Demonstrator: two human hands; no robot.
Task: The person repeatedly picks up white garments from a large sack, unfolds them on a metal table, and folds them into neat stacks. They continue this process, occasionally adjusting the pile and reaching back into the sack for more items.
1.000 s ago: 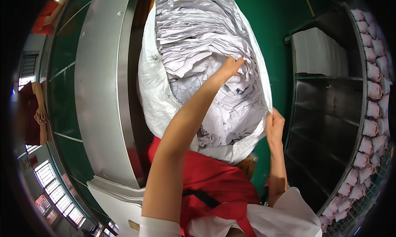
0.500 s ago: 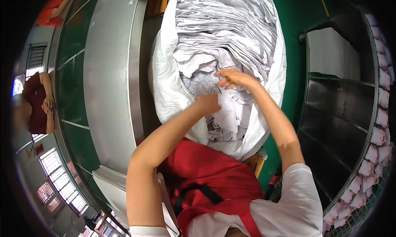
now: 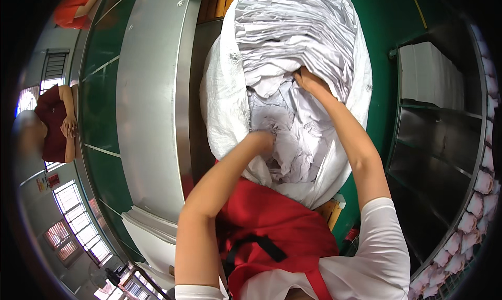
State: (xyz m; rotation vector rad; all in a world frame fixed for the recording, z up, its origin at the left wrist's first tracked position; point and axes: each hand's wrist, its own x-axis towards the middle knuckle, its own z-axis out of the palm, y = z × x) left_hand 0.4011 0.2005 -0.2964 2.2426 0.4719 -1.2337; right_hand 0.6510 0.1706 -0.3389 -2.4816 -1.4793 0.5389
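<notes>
**Both hands deep in a sack of white cloth**

The left hand [image 3: 260, 141] is pushed into the white cloth pieces [image 3: 293, 65] near the centre of the view. Its fingers are buried in the folds, so I cannot tell how far they are open or what they hold. The right hand [image 3: 309, 81] lies at 1 o'clock from the left one, well apart from it. Its fingers curl down under a thick bundle of the cloth and press on it, but their tips are hidden, so a full grasp cannot be confirmed.

The cloth fills a large white sack [image 3: 222, 99], which stands from 12 o'clock down to the centre. The sack's rim bends around both wrists, and at 6 o'clock it touches the red apron [image 3: 272, 221].

At 9 o'clock of the sack, just beside it, runs a long metal desk [image 3: 149, 106]. At 3 o'clock there is a strip of green floor [image 3: 389, 23], then a dark metal shelf [image 3: 444, 138]. Another person in red [image 3: 55, 125] sits at far 9 o'clock.
</notes>
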